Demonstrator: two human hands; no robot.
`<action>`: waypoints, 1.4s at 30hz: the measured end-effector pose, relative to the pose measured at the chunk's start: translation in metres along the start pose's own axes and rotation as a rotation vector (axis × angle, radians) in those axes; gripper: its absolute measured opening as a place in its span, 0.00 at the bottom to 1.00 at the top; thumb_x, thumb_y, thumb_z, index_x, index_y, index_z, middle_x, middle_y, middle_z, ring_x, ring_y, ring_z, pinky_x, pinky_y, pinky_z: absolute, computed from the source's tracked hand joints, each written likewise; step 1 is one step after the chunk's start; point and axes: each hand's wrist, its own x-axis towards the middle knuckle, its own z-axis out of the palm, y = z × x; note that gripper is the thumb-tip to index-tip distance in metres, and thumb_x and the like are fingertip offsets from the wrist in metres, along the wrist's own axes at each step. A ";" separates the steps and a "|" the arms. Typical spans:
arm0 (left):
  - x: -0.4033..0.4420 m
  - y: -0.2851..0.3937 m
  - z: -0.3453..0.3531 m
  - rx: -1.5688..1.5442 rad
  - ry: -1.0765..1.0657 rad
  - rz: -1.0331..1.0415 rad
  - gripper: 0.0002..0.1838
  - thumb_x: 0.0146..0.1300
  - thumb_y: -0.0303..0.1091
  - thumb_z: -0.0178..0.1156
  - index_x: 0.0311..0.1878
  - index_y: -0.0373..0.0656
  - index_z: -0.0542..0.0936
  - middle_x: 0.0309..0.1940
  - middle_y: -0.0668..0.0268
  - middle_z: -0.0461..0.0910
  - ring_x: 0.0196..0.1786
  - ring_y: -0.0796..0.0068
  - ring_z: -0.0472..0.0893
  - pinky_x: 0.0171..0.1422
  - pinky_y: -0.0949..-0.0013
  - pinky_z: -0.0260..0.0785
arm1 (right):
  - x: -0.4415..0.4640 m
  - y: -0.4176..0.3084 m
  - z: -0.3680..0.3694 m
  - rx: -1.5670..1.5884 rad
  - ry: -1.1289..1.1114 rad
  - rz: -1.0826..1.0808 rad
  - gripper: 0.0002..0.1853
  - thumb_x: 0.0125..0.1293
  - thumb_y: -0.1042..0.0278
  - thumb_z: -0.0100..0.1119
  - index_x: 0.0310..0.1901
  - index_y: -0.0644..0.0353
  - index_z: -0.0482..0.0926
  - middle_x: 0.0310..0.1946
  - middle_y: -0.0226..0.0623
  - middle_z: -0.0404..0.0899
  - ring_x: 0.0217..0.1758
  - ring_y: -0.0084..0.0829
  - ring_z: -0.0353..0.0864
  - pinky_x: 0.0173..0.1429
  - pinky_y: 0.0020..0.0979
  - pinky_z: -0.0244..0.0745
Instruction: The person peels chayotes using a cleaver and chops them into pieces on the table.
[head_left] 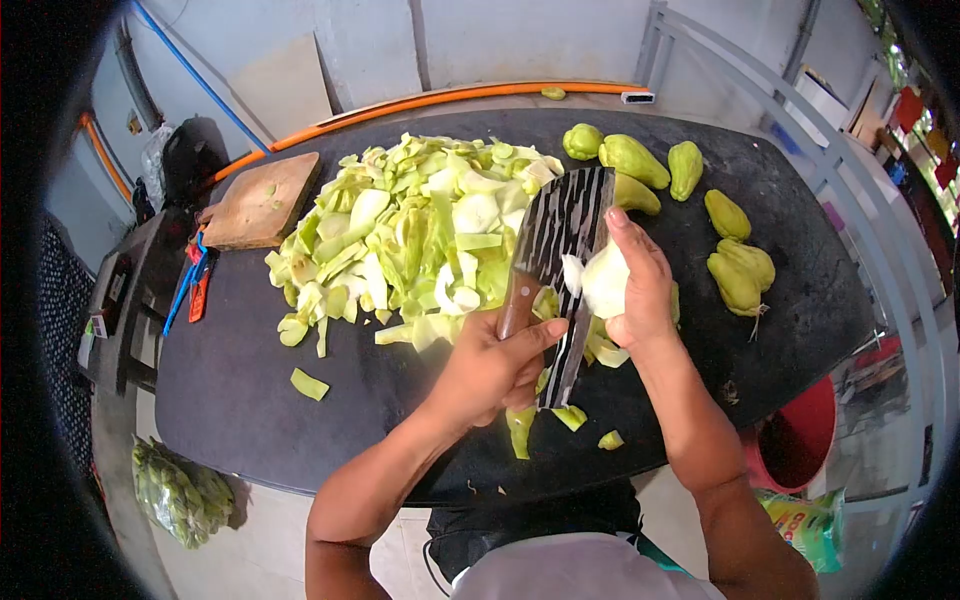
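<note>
My left hand (490, 365) is closed round the brown wooden handle of a broad slicing knife (565, 225). Its wide face is striped dark and light, and a striped strip runs down past my thumb. In my right hand (645, 280) is a pale, peeled chayote (605, 285), held against the knife's right edge. A thin white slice (572, 272) stands where the two meet. Left of the knife lies a large heap of pale green chayote slices (410, 225). A few green pieces (520, 430) lie on the table below my hands.
Several whole chayotes (740, 275) sit on the dark table (250, 400) at the right and back. A wooden board (265, 205) and a blue-and-red tool (195, 280) lie at left. On the floor are a bag of greens (180, 490) and a red bucket (800, 440).
</note>
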 end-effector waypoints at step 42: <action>0.001 -0.008 0.000 -0.017 -0.051 0.020 0.15 0.70 0.35 0.64 0.29 0.45 0.70 0.12 0.77 0.59 0.11 0.85 0.57 0.15 0.74 0.49 | -0.012 -0.003 0.011 -0.046 -0.098 0.116 0.10 0.66 0.65 0.69 0.45 0.57 0.82 0.36 0.27 0.84 0.34 0.20 0.82 0.38 0.25 0.76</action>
